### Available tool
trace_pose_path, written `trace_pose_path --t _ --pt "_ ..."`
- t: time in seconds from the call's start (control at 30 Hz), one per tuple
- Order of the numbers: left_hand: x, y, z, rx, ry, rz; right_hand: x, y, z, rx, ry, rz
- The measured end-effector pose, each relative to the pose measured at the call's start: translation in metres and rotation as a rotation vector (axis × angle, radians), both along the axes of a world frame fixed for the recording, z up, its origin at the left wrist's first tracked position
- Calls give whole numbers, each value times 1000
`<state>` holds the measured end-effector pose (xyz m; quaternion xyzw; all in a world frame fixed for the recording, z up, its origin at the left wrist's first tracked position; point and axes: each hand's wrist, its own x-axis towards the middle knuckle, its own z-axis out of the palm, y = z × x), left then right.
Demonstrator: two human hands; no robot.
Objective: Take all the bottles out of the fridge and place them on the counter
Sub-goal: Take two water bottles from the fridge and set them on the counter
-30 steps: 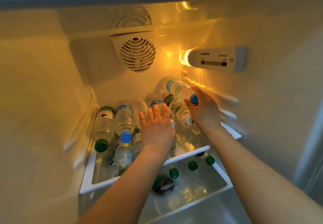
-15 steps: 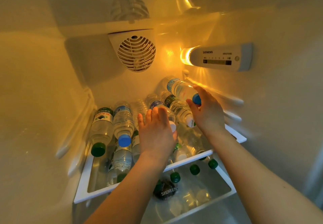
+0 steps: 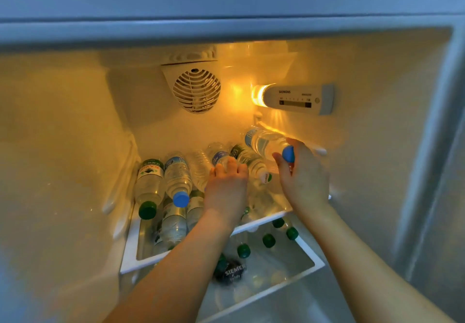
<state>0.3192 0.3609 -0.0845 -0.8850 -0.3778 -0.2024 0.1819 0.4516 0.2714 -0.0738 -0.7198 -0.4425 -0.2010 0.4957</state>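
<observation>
Several clear water bottles lie on their sides on the glass fridge shelf (image 3: 130, 259). My right hand (image 3: 302, 179) grips the cap end of a blue-capped bottle (image 3: 264, 142) that is stacked on top at the right, thumb under the blue cap. My left hand (image 3: 227, 189) lies over the middle of the pile, its fingers curled over a blue-labelled bottle (image 3: 220, 157). A green-labelled bottle (image 3: 251, 161) lies between my hands. At the left lie a green-capped bottle (image 3: 148, 181) and another blue-capped bottle (image 3: 177, 174).
More green-capped bottles (image 3: 268, 241) lie on the shelf below, seen through the glass. A round fan vent (image 3: 196, 91) sits on the back wall. A lit control panel (image 3: 297, 98) juts from the right wall above my right hand.
The view has pulled back, showing the fridge's top edge. My right hand has closed round the blue cap end. My left hand's fingers, straight before, now curl over a bottle.
</observation>
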Motion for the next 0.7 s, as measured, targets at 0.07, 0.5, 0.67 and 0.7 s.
trace_pose_path --t 0.07,0.5,0.67,0.7 --pt "0 -8 3 30 50 -10 -2 -19 10 -10 -12 16" --pt "-36 -66 37 82 63 -113 -24 -99 55 -153 -184 3" --pt "-41 -89 63 139 -59 -151 -26 -115 69 -191 -223 3" --pt "-41 -93 66 148 -86 -157 -26 -117 71 -205 -232 3"
